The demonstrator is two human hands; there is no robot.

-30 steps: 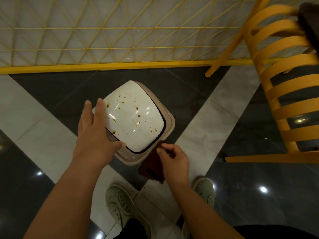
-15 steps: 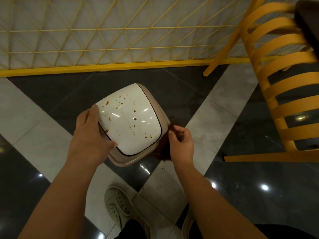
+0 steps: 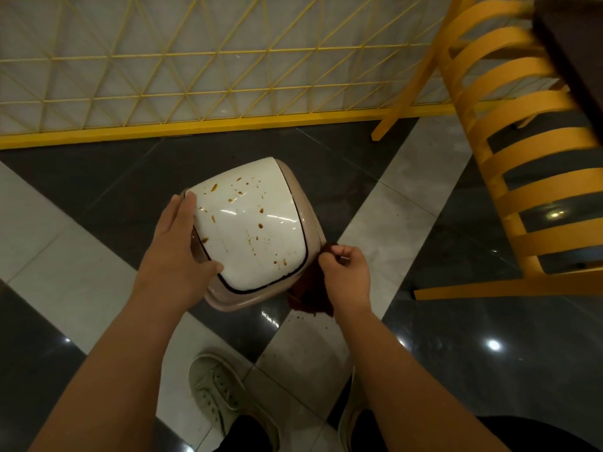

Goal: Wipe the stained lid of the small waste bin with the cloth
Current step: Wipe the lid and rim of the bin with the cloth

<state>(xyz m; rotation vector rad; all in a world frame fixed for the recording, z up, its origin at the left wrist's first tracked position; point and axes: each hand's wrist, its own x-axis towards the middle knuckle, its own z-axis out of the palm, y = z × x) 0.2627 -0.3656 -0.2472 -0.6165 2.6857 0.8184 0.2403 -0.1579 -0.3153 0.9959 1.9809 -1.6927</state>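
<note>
Fingers (image 3: 182, 216) of my left hand (image 3: 177, 256) clasp the bin's stained lid (image 3: 251, 223) edge; right hand (image 3: 346, 275) pinches the dark cloth (image 3: 310, 291), mostly hidden beneath it.

The scene is dim and warm-toned, lit from overhead: small round lamp reflections glint on the glossy dark floor tiles (image 3: 489, 370) toward the lower right and lower left, and two streaks of glare cross the glossy white lid (image 3: 251, 223). Wide-angle distortion bows the yellow base rail (image 3: 228, 123) of the lattice fence and stretches both forearms toward the bottom corners. The yellow slatted chair (image 3: 528, 177) at the right edge is smeared and soft, while the centre is fairly sharp.
</note>
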